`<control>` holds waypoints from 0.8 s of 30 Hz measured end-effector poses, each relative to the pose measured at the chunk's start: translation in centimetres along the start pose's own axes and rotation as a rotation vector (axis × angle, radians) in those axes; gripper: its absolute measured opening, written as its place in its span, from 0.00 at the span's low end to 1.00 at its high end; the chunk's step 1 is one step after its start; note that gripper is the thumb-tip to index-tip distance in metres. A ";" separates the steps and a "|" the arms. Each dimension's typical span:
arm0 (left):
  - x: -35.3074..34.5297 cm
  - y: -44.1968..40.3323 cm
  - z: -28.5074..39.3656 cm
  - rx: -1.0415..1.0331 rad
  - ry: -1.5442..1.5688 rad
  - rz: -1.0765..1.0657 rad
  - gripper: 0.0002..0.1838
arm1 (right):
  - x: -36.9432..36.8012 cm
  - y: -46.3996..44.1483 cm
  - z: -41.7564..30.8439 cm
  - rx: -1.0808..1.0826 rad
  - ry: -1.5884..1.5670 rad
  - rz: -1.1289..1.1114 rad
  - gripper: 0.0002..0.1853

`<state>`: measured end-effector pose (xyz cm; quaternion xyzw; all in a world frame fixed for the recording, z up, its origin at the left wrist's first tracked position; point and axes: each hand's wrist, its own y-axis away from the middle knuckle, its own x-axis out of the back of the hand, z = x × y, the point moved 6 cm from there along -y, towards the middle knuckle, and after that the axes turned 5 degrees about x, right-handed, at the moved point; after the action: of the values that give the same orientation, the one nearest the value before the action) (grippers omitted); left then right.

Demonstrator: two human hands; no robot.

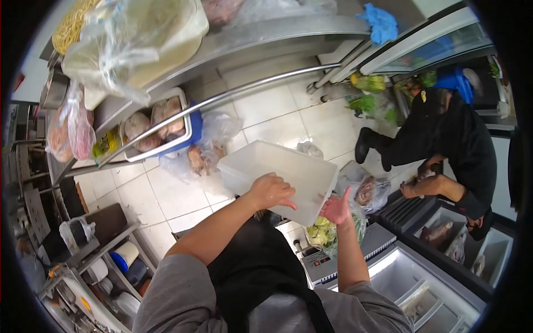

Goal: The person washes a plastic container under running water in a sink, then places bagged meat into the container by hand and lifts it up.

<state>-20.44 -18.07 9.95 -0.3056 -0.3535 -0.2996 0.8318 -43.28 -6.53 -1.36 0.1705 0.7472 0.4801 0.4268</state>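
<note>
Okay, so the bin is up off the tiles right in front of the apron, kinda tilted, with its pale inside showing. Left hand has hold of its near side, fingers curled over and thumb pointing along the wall. Right hand is at the other end, thumb sticking up, palm by the corner; its fingers are partly hidden, so I can't tell if they're really gripping or just propping it.

Just below that right hand there's a bag of greens, and next to it a bag of meat, close to the freezer, which is standing open. Beside that is a second, dark freezer with meat in it, and a person in black is bent over near it, one bare hand by its edge.

Over on the left, the floor has a cooler with big chunks of meat in it, and clear plastic lies right beside it. The rail cuts across the view above that, under the steel table. Up top there's a pile of clear bags at one end and a crumpled blue glove-looking thing hanging off the other.
</note>
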 end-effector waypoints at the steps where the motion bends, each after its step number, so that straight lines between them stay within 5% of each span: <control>1: -1.7 1.8 0.2 0.008 -0.076 -0.036 0.20 | 1.4 -1.3 1.5 -0.019 -0.002 -0.002 0.56; 4: -5.8 6.7 1.3 -0.033 -0.047 -0.061 0.18 | 4.0 -3.9 6.5 -0.083 0.204 -0.012 0.55; 10: -10.5 12.9 -0.3 -0.101 -0.054 -0.215 0.16 | 9.0 -6.3 14.2 -0.381 0.160 -0.042 0.34; 12: -11.8 15.5 -2.1 -0.105 -0.040 -0.201 0.18 | 10.8 -8.1 16.7 -0.288 0.238 -0.055 0.31; 14: -12.5 18.3 -5.7 0.099 -0.072 -0.071 0.33 | 12.3 -10.5 19.9 -0.282 0.081 0.003 0.31; 15: -13.7 19.9 -6.6 0.106 -0.061 -0.071 0.33 | 12.3 -12.0 20.4 -0.086 0.072 0.073 0.33; 17: -15.0 25.1 -13.9 1.009 0.016 0.277 0.44 | 12.8 -15.4 20.4 0.202 0.014 0.113 0.41; 18: -16.8 26.6 -15.7 1.008 0.023 0.280 0.44 | 11.9 -16.6 20.4 0.207 0.019 0.116 0.41; 20: -24.5 30.9 -19.9 1.526 1.093 0.103 0.43 | 8.4 -17.5 16.4 0.645 0.116 0.261 0.36; 22: -25.3 28.5 -21.8 1.513 1.240 0.114 0.42 | 7.0 -19.6 12.9 0.862 0.217 0.258 0.32; 24: -25.9 25.9 -24.9 1.504 1.527 0.394 0.39 | 5.8 -19.8 10.0 1.084 0.314 0.245 0.29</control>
<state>-6.60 -12.25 -31.73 0.4970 0.2187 0.0213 0.8395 -35.54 -6.42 -22.96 0.3770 0.9156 0.0941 0.1035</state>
